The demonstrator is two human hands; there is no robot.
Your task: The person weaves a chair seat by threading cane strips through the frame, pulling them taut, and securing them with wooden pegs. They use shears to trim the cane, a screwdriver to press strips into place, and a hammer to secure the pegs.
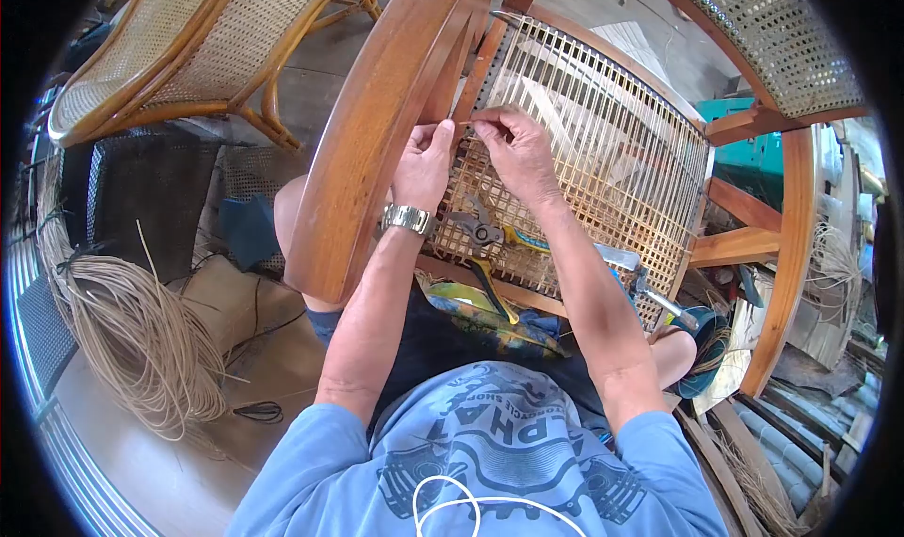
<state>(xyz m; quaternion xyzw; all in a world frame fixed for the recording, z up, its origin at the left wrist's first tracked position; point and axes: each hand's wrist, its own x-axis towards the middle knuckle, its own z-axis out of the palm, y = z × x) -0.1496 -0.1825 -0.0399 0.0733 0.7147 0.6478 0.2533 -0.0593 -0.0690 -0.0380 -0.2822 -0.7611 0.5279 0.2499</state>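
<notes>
My left hand [426, 167] is closed in a pinch beside the wooden armrest [377, 113], a metal-band watch on its wrist. Thumb and forefinger of my right hand [518, 153] are pinched together just to its right. Between the fingertips runs a thin cane strand [463, 122], held by both hands over the side rail of the chair seat. The half-woven cane seat [603, 160] has strands running across it, with a denser grid near me. Pliers [482, 226] with yellow-and-blue handles lie on the weave, below my hands.
A hammer [664, 297] rests at the seat's near right corner. A bundle of cane [151, 339] hangs at the left. A rattan chair [217, 57] stands at the upper left. A teal box [753, 160] sits behind the chair's right leg [786, 255].
</notes>
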